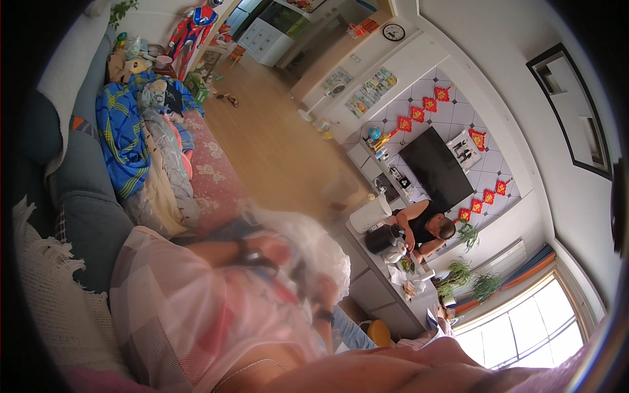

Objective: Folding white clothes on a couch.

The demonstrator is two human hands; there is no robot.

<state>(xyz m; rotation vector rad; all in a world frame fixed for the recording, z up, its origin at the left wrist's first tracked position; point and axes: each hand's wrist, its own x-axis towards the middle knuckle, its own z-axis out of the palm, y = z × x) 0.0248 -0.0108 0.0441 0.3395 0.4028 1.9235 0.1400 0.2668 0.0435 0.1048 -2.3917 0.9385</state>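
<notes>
A thin white plastic bag (327,252), smeared by motion, is bunched up in front of my body. My left hand (274,249), with a dark watch on its wrist, is closed on the near left side of the bag. At the bag's lower right edge, my right hand (321,289) grips it too, a dark band around that wrist. Both hands' fingers are blurred. Something grey and blue shows faintly through the bag, but I cannot make out its kind. Below the hands lies my pale pink checked top (196,295).
To the left, a grey-blue sofa (95,203) holds a blue plaid blanket (124,141) and piled clothes. A patterned pink mat (211,157) lies beside it. At the right, another person (426,226) leans on a cabinet near a black kettle (383,240). A television (438,167) hangs beyond.
</notes>
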